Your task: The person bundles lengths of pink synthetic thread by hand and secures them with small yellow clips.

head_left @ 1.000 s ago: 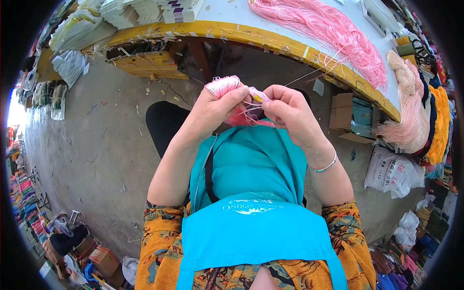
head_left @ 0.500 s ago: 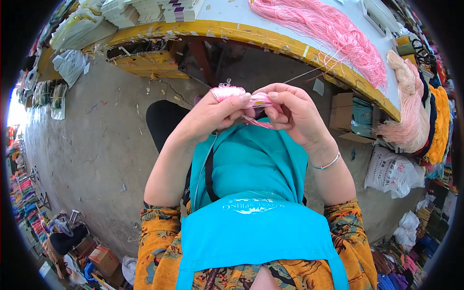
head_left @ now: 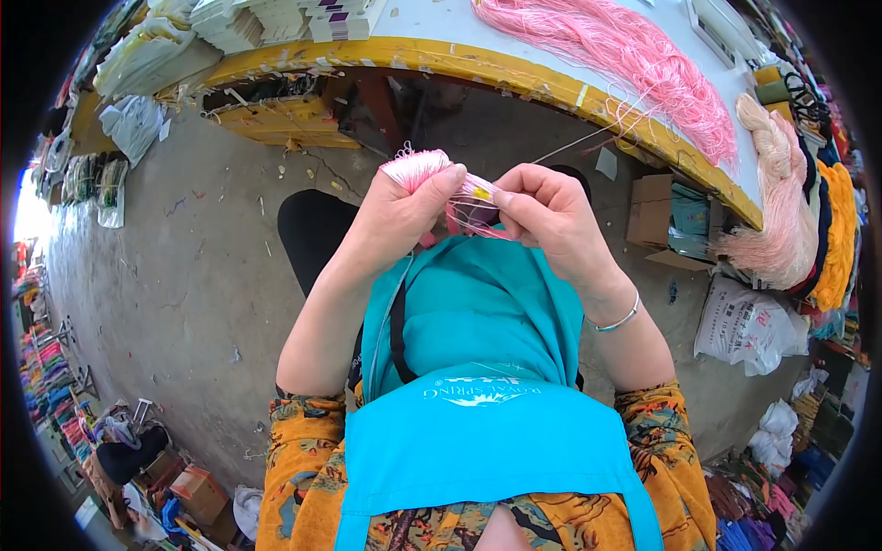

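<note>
A small bundle of pink thread (head_left: 418, 168) is gripped in my left hand (head_left: 401, 209), thumb pressed over it and the looped end fanning out past the fingers. Stretched from there, its strands run to my right hand (head_left: 549, 213), where thumb and fingers pinch them. Between the two hands a small yellow piece (head_left: 482, 194) shows on the strands. Several loose pink strands hang below, in front of the turquoise apron (head_left: 478, 303). My fingertips on the far side of the bundle are hidden.
Ahead is a table with a yellow edge (head_left: 441, 61); a large pink thread hank (head_left: 625, 55) lies on it. Pale pink (head_left: 776, 211) and yellow hanks (head_left: 831, 234) hang at its right end. A cardboard box (head_left: 650, 216) and white sack (head_left: 744, 326) stand on the floor at right.
My left hand has shifted slightly left and up, and the strands between the hands have spread. The yellow piece shows more plainly, and the right hand has turned a little.
</note>
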Motion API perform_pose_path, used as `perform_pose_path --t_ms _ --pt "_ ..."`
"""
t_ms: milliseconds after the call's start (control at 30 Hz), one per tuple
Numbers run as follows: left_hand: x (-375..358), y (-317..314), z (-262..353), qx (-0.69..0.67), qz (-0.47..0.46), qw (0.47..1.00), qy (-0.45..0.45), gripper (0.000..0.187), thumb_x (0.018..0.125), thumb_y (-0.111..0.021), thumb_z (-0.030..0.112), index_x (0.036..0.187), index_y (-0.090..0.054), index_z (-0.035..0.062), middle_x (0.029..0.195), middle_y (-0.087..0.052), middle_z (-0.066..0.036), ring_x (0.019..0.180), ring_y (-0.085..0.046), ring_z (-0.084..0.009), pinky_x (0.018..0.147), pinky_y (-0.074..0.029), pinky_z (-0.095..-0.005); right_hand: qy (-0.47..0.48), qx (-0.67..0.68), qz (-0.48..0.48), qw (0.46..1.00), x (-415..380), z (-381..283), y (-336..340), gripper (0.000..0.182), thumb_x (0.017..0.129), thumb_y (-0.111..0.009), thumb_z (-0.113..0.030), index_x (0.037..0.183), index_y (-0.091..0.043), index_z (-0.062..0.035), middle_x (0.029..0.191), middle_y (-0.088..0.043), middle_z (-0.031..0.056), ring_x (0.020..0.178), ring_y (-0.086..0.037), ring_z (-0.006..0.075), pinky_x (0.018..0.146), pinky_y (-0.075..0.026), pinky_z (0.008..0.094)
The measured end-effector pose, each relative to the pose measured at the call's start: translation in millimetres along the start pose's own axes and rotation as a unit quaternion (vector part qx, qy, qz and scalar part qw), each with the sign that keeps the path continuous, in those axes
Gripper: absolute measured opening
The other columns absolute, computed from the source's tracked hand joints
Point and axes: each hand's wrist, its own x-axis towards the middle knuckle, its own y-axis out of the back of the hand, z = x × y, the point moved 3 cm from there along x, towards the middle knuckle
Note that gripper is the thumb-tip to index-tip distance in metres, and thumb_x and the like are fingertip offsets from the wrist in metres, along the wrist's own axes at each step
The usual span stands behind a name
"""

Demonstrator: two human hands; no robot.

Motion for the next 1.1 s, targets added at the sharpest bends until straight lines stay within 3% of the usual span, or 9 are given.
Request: perform_pose_path --t_ms 100,200,267,300,367,500,833,1033,1100 --pt "1 0 -3 0.009 -0.004 1.0 -0.006 0.02 0.098 -0.056 0.022 0.089 -0.064 0.0062 0.062 -0.047 0.008 0.054 -0.037 0.0002 0.046 -0.026 -0.019 -0.011 0.034 -0.027 0.999 -1 2 1 0.012 0.092 -0.057 -0.008 0.09 -0.065 -0.0003 0.066 -0.056 -0.0022 0.057 -0.044 0.0014 0.049 -0.032 0.0176" --pt "4 -6 -7 0.052 -0.021 0.998 -0.037 0.015 0.097 -0.059 0.017 0.094 -0.063 0.0032 0.07 -0.054 0.005 0.061 -0.046 -0.0004 0.052 -0.037 -0.0182 -0.033 0.11 -0.036 0.993 -1 4 0 0.012 0.093 -0.057 -0.009 0.091 -0.065 0.0003 0.067 -0.056 -0.0015 0.058 -0.046 0.0011 0.05 -0.033 0.0174" --pt "3 -13 -2 0.017 0.07 0.994 -0.078 0.008 0.092 -0.062 0.009 0.093 -0.062 0.0008 0.072 -0.055 0.003 0.062 -0.049 -0.0023 0.052 -0.04 -0.0201 -0.013 0.094 -0.01 0.995 -1 5 -2 0.012 0.093 -0.057 -0.009 0.091 -0.065 0.0007 0.067 -0.057 -0.0012 0.058 -0.047 0.0013 0.05 -0.034 0.0175" --pt "1 -6 2 0.173 0.107 0.969 -0.137 0.007 0.089 -0.063 0.002 0.095 -0.06 -0.0017 0.077 -0.056 0.001 0.064 -0.05 -0.003 0.054 -0.042 -0.0211 0.008 0.078 0.016 0.997 -1 5 -2 0.011 0.093 -0.058 -0.008 0.091 -0.064 0.0011 0.068 -0.058 -0.0009 0.059 -0.049 0.0015 0.05 -0.035 0.0176" --pt "-2 -7 2 0.06 0.109 0.978 -0.166 0.006 0.089 -0.061 0.001 0.094 -0.06 -0.0017 0.075 -0.056 0.001 0.065 -0.05 -0.0034 0.055 -0.043 -0.0211 0.021 0.06 0.029 0.998 -1 5 -2 0.01 0.092 -0.058 -0.007 0.091 -0.064 0.0015 0.069 -0.058 -0.0008 0.06 -0.05 0.0019 0.051 -0.036 0.0176" --pt "-13 -16 16 0.158 0.108 0.961 -0.201 0.005 0.083 -0.069 0.0 0.087 -0.069 -0.0039 0.078 -0.064 -0.005 0.07 -0.06 -0.0087 0.062 -0.05 -0.0239 0.058 -0.01 0.054 0.997 0 3 -4 0.009 0.091 -0.059 -0.004 0.091 -0.064 0.003 0.07 -0.059 -0.0008 0.062 -0.053 0.0029 0.053 -0.039 0.0179" --pt "-15 -17 14 0.167 0.103 0.97 -0.142 0.006 0.082 -0.071 0.0 0.083 -0.068 -0.0049 0.072 -0.062 -0.007 0.066 -0.059 -0.0107 0.059 -0.05 -0.0266 0.137 -0.175 0.082 0.972 -2 6 -7 0.008 0.089 -0.061 -0.004 0.087 -0.062 0.0033 0.068 -0.06 0.0034 0.06 -0.051 0.0063 0.053 -0.041 0.024" --pt "-11 -16 4 0.192 0.105 0.967 -0.131 0.007 0.08 -0.07 0.003 0.078 -0.066 -0.0022 0.065 -0.056 -0.009 0.059 -0.054 -0.015 0.055 -0.045 -0.0293 0.153 -0.262 0.073 0.95 -4 2 -9 0.008 0.087 -0.061 -0.005 0.084 -0.06 0.0024 0.066 -0.06 0.0127 0.058 -0.058 0.0167 0.054 -0.045 0.0292" --pt "-12 -17 6 0.27 0.115 0.938 -0.186 0.007 0.078 -0.069 0.004 0.076 -0.064 -0.0012 0.063 -0.054 -0.01 0.057 -0.052 -0.0168 0.054 -0.043 -0.0304 0.156 -0.295 0.066 0.94 -4 2 -10 0.009 0.088 -0.061 -0.006 0.083 -0.06 0.002 0.067 -0.061 0.0144 0.059 -0.06 0.0219 0.054 -0.046 0.0311"
